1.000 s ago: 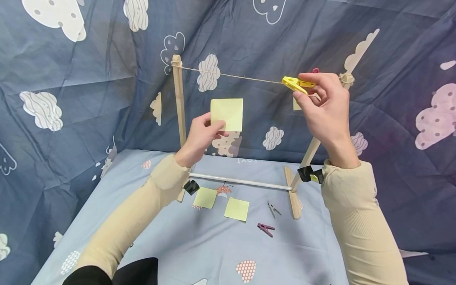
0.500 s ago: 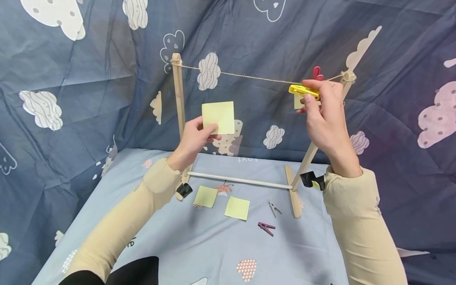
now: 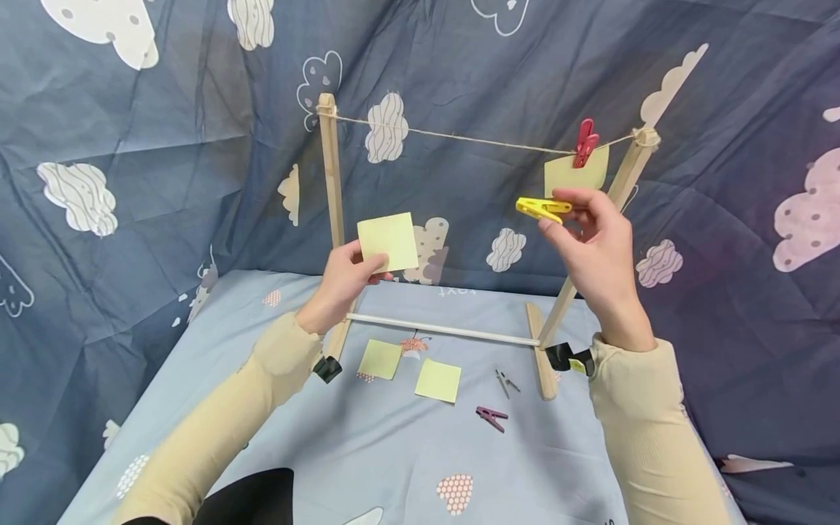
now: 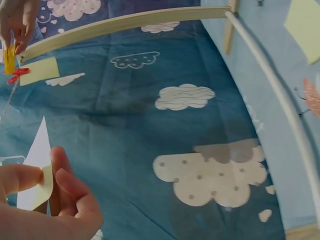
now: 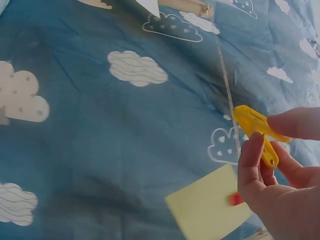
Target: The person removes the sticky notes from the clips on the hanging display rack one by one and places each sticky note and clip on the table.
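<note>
My left hand (image 3: 341, 281) pinches a yellow sticky note (image 3: 389, 242) by its lower edge, below the string and left of centre. In the left wrist view the held note (image 4: 37, 172) shows nearly edge-on between thumb and fingers. On the other side, my right hand (image 3: 593, 251) holds a yellow clothespin (image 3: 543, 208) between thumb and fingers, its nose pointing left. Just above that hand, a red clothespin (image 3: 585, 144) fixes another sticky note (image 3: 571, 173) to the string (image 3: 472, 138). The yellow clothespin (image 5: 257, 127) overlaps the string in the right wrist view.
The string spans two wooden posts (image 3: 332, 175), joined low down by a white rod (image 3: 446, 331). Two sticky notes (image 3: 380, 359) lie on the light blue cloth (image 3: 367, 452), with a grey clothespin (image 3: 505, 383) and a purple clothespin (image 3: 491, 418) to their right. Dark patterned fabric hangs behind.
My left hand has moved left and down with its sticky note. The right hand has lowered the yellow clothespin away from the string, uncovering the red clothespin and the hung note.
</note>
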### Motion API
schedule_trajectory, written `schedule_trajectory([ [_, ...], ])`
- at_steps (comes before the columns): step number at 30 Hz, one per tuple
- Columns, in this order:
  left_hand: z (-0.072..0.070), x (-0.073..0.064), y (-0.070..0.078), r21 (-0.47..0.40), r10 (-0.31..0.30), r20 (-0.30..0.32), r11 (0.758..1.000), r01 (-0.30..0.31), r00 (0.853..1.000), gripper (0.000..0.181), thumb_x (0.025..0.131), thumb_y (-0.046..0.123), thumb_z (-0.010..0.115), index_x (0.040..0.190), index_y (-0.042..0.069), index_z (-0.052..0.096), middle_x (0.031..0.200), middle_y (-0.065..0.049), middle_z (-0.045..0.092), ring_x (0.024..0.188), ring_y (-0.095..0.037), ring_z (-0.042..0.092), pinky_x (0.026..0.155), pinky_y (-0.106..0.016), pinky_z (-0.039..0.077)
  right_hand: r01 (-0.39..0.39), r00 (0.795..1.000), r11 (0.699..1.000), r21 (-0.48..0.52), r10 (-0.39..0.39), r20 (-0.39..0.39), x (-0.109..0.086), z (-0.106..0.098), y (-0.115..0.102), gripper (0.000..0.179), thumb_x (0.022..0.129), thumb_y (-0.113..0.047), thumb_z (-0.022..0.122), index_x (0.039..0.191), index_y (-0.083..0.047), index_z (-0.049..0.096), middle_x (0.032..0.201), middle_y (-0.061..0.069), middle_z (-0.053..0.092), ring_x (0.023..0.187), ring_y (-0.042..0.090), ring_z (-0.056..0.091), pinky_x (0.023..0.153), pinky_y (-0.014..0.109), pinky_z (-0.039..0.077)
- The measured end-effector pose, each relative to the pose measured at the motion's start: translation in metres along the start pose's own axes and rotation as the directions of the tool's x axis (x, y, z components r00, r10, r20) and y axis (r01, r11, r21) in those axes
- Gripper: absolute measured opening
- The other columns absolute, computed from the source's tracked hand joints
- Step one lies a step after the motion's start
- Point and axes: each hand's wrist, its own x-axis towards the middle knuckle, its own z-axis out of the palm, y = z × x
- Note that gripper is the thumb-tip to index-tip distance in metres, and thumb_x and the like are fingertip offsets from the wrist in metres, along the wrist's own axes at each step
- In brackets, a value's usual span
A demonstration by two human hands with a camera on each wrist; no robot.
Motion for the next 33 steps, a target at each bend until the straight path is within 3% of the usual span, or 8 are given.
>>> schedule_trajectory([
  [5,-0.010,-0.002,-0.017,0.040,-0.032,0.023,0.999,0.031,0.999,0.034,0.095,0.013,0.058,0.127,0.001,0.056,0.106,-0.010,0.064,0.075,-0.010,0.066,0.072,-0.022,0.050,-0.041,0.999,0.993,0.106,0.043,-0.011,-0.011,0.000,0.015,0.034,0.083,0.006,0.068,0.113,-0.010,0.064,0.104,-0.002,0.057,0.090,0.011,0.054,0.076,0.010,0.049],
  [10,-0.018,-0.004,-0.032,0.078,-0.093,0.032,0.993,0.090,0.995,0.035,0.094,0.011,0.058,0.128,0.001,0.056,0.111,-0.013,0.063,0.077,-0.011,0.067,0.074,-0.023,0.050,-0.083,0.995,0.966,0.245,0.095,-0.034,-0.021,0.002,0.031,0.035,0.079,0.012,0.068,0.108,-0.008,0.065,0.104,0.003,0.059,0.089,0.012,0.057,0.078,0.011,0.051],
  [14,-0.022,-0.005,-0.044,0.097,-0.128,0.051,0.988,0.122,0.991,0.035,0.093,0.008,0.058,0.127,-0.001,0.055,0.105,-0.011,0.063,0.077,-0.013,0.067,0.074,-0.024,0.051,-0.117,0.991,0.941,0.317,0.134,-0.031,-0.029,0.003,0.042,0.036,0.078,0.014,0.068,0.109,-0.004,0.065,0.105,0.004,0.059,0.090,0.012,0.059,0.077,0.012,0.052],
  [24,-0.028,-0.010,-0.069,0.202,-0.164,0.109,0.969,0.140,0.980,0.037,0.091,0.005,0.057,0.128,0.000,0.056,0.097,-0.009,0.064,0.076,-0.013,0.067,0.072,-0.026,0.050,-0.231,0.970,0.909,0.348,0.243,0.009,-0.050,0.005,0.065,0.034,0.080,0.012,0.068,0.111,-0.002,0.064,0.108,0.003,0.058,0.095,0.010,0.062,0.084,0.012,0.050],
  [29,-0.033,-0.014,-0.083,0.264,-0.198,0.140,0.952,0.156,0.970,0.031,0.090,0.007,0.058,0.120,-0.001,0.058,0.097,-0.010,0.066,0.078,-0.016,0.067,0.073,-0.027,0.050,-0.286,0.955,0.892,0.350,0.295,0.028,-0.062,0.007,0.079,0.035,0.080,0.012,0.069,0.110,-0.004,0.064,0.105,0.003,0.058,0.092,0.009,0.062,0.082,0.013,0.051],
  [33,-0.039,-0.018,-0.095,0.304,-0.193,0.183,0.944,0.131,0.964,0.028,0.089,0.006,0.057,0.115,-0.003,0.060,0.095,-0.011,0.066,0.081,-0.021,0.069,0.072,-0.028,0.051,-0.333,0.940,0.880,0.340,0.340,0.039,-0.071,0.009,0.091,0.034,0.079,0.010,0.070,0.109,-0.006,0.065,0.106,0.003,0.057,0.092,0.009,0.061,0.082,0.012,0.051],
])
